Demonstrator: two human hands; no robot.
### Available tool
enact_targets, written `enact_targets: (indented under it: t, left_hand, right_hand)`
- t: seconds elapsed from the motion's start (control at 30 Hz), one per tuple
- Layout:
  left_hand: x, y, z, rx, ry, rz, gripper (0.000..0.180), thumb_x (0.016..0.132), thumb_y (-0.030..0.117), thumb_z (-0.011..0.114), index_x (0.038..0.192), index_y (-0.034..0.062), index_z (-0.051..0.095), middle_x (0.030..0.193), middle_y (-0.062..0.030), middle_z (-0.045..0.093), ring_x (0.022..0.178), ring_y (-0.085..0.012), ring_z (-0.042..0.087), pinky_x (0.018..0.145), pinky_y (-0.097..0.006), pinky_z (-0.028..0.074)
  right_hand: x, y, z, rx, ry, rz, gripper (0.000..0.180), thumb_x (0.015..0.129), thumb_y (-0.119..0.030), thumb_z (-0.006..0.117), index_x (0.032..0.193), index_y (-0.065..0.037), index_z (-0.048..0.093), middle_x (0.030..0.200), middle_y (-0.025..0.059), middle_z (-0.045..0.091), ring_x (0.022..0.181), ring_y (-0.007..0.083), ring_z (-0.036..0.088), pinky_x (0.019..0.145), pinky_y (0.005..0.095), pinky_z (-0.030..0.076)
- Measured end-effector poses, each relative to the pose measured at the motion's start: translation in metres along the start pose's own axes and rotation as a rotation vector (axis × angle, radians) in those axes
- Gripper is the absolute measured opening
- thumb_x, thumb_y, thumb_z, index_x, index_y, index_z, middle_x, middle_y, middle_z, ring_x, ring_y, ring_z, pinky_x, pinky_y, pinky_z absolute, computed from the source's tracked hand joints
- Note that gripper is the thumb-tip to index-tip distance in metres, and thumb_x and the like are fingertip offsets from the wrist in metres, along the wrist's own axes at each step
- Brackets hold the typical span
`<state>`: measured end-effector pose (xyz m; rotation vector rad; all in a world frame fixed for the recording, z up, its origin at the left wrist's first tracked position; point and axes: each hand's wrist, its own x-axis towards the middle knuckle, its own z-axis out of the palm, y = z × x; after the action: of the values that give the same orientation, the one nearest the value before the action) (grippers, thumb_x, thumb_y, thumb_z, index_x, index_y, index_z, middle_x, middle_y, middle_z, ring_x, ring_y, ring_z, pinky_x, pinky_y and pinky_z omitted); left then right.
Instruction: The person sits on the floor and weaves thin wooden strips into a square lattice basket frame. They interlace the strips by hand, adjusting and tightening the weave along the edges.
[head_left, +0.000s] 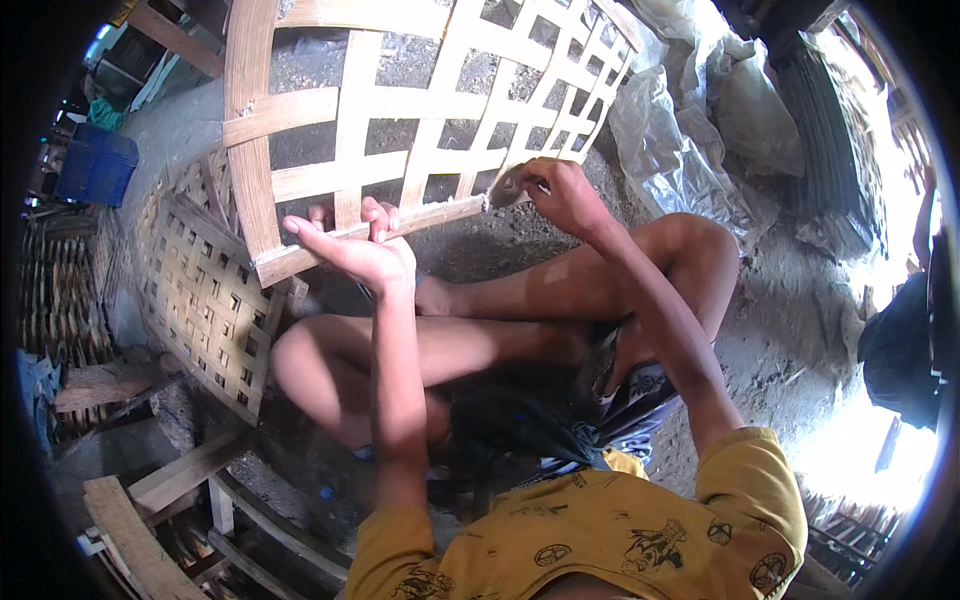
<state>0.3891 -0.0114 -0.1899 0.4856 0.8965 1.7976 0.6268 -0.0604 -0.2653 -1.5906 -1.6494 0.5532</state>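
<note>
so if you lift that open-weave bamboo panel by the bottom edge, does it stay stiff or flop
Probably springy, not floppy: the bamboo panel already curves across its width while the left hand and right hand grip its lower strip. Likely light for its size, since the weave is mostly open gaps. The thin strips might shift or splinter if pushed hard.

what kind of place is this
Probably a small bamboo-weaving workshop with a dirt floor. The hands hold a woven bamboo lattice panel, a finished woven basket lies beside it, and wooden planks are piled nearby.
</note>
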Motion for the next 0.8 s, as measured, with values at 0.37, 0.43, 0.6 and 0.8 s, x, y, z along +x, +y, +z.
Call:
enact_targets:
  t: [0.37,0.43,0.6,0.8]
  left_hand:
    - [0.002,0.000,0.000,-0.040,-0.128,-0.019,0.078,0.093,0.077,0.054,0.125,0.0088,0.035,0.072,-0.0061,0.047,0.046,-0.0116,0.040,0.043,-0.024,0.034]
    - [0.001,0.000,0.001,-0.043,-0.119,-0.031,0.077,0.092,0.077,0.054,0.124,0.0091,0.036,0.073,-0.0065,0.047,0.046,-0.0116,0.041,0.043,-0.024,0.034]
    - [0.003,0.000,0.001,-0.035,-0.069,-0.013,0.077,0.092,0.077,0.053,0.123,0.0094,0.036,0.076,-0.0071,0.047,0.047,-0.0115,0.041,0.043,-0.024,0.033]
    - [0.002,0.002,-0.003,-0.054,-0.168,-0.055,0.073,0.093,0.078,0.051,0.118,0.0112,0.037,0.066,-0.0039,0.044,0.044,-0.0109,0.039,0.043,-0.024,0.033]
  right_hand:
    - [0.006,-0.007,-0.001,0.056,0.017,-0.005,0.012,0.088,-0.001,0.065,0.097,0.001,0.072,0.097,0.0178,0.073,0.091,0.0343,0.071,0.082,0.0419,0.055]
    - [0.004,0.007,-0.001,-0.082,0.071,-0.082,0.012,0.089,-0.001,0.065,0.098,0.000,0.072,0.096,0.0175,0.073,0.089,0.0328,0.071,0.081,0.0413,0.055]
    - [0.007,0.003,0.003,-0.127,0.067,-0.073,0.013,0.087,0.000,0.065,0.097,0.001,0.072,0.095,0.0178,0.073,0.089,0.0339,0.071,0.082,0.0414,0.055]
    - [0.004,0.011,0.000,-0.112,0.096,-0.113,0.012,0.087,0.001,0.063,0.096,0.002,0.071,0.094,0.0190,0.072,0.089,0.0360,0.071,0.080,0.0422,0.055]
